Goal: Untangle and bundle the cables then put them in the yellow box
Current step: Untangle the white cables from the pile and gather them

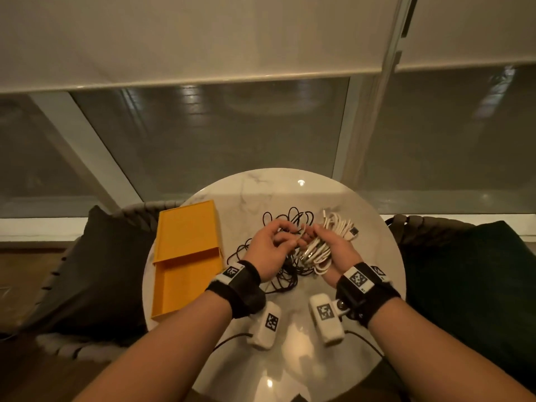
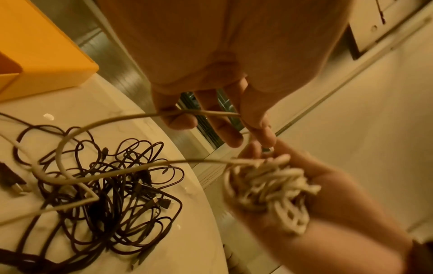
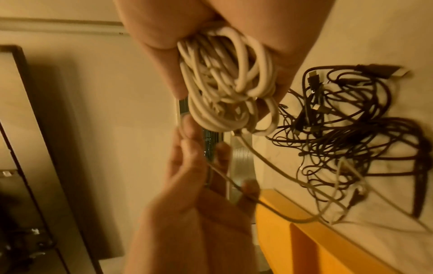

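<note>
My right hand curls round the white cable bundle, above the counter. My left hand pinches its loose strand. Black cables lie tangled beside the yellow box.

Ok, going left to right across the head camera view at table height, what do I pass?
Dark cushion → yellow box → left hand, its grip on a white cable strand → right hand, gripping the white cable bundle → bare table edge → second dark cushion.
</note>
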### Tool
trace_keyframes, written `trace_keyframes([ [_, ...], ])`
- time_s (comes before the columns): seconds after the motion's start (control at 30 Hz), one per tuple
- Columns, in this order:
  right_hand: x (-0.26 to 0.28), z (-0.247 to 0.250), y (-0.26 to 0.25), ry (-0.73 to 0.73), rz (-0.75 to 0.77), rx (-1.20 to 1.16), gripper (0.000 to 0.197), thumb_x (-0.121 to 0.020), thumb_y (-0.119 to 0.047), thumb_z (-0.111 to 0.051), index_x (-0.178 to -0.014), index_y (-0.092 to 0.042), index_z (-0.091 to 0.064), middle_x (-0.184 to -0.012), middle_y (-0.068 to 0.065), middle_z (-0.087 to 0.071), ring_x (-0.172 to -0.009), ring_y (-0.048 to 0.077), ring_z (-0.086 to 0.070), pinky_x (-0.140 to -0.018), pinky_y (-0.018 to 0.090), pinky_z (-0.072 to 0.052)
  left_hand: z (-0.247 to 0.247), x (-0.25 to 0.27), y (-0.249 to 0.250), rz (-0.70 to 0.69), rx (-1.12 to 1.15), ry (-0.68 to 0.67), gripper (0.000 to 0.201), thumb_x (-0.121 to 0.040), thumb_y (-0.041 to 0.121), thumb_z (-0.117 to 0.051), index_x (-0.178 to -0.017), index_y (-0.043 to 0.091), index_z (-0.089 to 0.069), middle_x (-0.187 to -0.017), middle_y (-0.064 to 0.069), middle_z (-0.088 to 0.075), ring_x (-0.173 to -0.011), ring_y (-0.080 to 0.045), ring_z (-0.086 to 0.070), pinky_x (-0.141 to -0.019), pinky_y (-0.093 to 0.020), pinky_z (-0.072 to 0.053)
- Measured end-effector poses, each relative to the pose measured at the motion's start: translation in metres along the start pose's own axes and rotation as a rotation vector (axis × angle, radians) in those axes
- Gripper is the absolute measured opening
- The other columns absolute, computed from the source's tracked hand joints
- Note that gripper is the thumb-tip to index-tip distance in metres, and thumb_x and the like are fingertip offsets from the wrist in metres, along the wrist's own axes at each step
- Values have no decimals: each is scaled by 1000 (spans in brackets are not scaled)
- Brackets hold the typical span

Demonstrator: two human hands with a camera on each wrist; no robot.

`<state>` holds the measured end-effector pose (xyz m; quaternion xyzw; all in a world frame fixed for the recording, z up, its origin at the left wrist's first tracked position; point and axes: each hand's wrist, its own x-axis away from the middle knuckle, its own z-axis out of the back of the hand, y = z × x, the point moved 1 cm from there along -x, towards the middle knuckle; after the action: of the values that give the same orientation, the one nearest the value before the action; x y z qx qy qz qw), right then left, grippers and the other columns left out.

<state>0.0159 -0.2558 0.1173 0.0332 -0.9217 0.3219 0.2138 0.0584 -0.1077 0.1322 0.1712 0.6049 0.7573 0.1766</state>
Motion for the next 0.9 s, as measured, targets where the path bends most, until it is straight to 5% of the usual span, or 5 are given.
trace_keyframes([
  [0.07, 2, -2, -8, 9, 5, -4, 24, -99, -19, -57, -84, -3, -67, -73, 10, -65, -60, 22, -65, -57, 32, -59, -5, 1, -1, 6, -20, -16, 17, -94, 0, -57, -98, 16, -57, -88, -7, -77, -96, -13, -71, -95, -39, -52],
  [0.33, 12, 8, -23, -74, 100, 157, 17, -87, -18, -65, -74, -9, -70, -73, 9, -64, -63, 19, -65, -60, 33, -57, -17, -4, 14, 16, -164, -103, 20, -91, 9, -65, -105, 19, -55, -81, -3, -74, -76, -12, -68, -82, -39, -56],
  [0.53, 22, 24, -37, -57, 217, 395, 17, -91, -8, -66, -105, 2, -66, -77, 12, -65, -63, 19, -67, -54, 28, -55, -34, -18, 26, -40, -78, -54, 38, -96, 14, -55, -132, 25, -54, -101, 5, -72, -100, -13, -67, -85, -20, -51],
  [0.67, 27, 31, -37, -42, 268, 509, 9, -91, -8, -68, -97, -1, -65, -75, 12, -63, -64, 21, -63, -55, 28, -54, -40, -27, 35, -77, -35, 6, 50, -100, 20, -54, -146, 30, -37, -104, 10, -70, -99, -10, -67, -88, -23, -51],
  [0.9, 34, 29, -34, -58, 286, 528, 15, -91, -4, -67, -106, 0, -66, -77, 7, -69, -67, 16, -68, -58, 26, -54, -38, -27, 32, -165, -104, -18, 28, -92, 14, -66, -117, 29, -68, -96, -3, -67, -87, -13, -67, -77, -15, -52],
])
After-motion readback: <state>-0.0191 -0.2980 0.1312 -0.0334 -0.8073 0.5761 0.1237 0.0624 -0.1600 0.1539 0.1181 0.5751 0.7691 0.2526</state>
